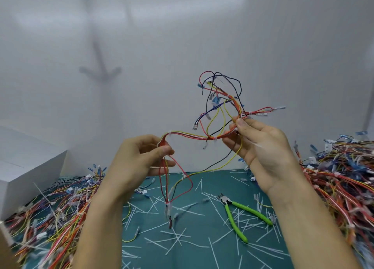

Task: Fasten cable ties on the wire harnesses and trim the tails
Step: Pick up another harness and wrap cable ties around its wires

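While green-handled cutters (251,211) lie among trimmed tails (178,239) on the teal mat (194,257), one wire harness (192,136) is up in the air. The left hand (137,161) pinches its red loop and the right hand (261,147) pinches the bundle. Beyond them, loose ends splay against the white wall (141,46).

wire harness (192,136) above mat (188,256) | cutters (230,205) on mat — right of centre | box (24,167) far left
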A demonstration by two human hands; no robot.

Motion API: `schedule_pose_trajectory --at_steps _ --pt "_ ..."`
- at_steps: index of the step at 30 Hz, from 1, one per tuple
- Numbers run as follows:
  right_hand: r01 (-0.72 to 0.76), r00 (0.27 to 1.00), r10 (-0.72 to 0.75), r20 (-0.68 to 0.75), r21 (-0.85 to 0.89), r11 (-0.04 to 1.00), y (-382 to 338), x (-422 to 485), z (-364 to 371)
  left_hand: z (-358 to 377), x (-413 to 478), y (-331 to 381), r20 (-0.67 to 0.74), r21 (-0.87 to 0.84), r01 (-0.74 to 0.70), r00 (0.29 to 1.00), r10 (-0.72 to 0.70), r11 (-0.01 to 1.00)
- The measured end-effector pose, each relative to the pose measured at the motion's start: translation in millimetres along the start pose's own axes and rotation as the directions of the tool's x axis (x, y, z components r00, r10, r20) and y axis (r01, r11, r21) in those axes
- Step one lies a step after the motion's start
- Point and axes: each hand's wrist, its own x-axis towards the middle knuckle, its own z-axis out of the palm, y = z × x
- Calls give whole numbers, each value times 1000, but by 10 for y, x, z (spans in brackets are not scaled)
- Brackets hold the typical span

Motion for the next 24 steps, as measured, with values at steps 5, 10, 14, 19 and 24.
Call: schedule_pose_trajectory --at_steps 5,10,14,19,24 --pt "-5 1000 5 1 13 1000 -23 5 -23 70 4 32 -109 -74 -71 992 63 995" --pt "7 1000 -7 20 -16 1000 -39 -8 -28 152 4 75 -169 -155 -117 981 91 981" --pt "11 999 -11 33 -25 1000 -45 -18 -21 182 5 87 -171 -239 -124 982 84 963" --pt "14 999 -13 36 -23 1000 -51 -22 -22 192 3 87 -147 -293 -112 987 71 950" --pt "17 999 -16 34 -25 1000 -53 -18 -22 203 14 82 -121 -330 -93 991 56 939"
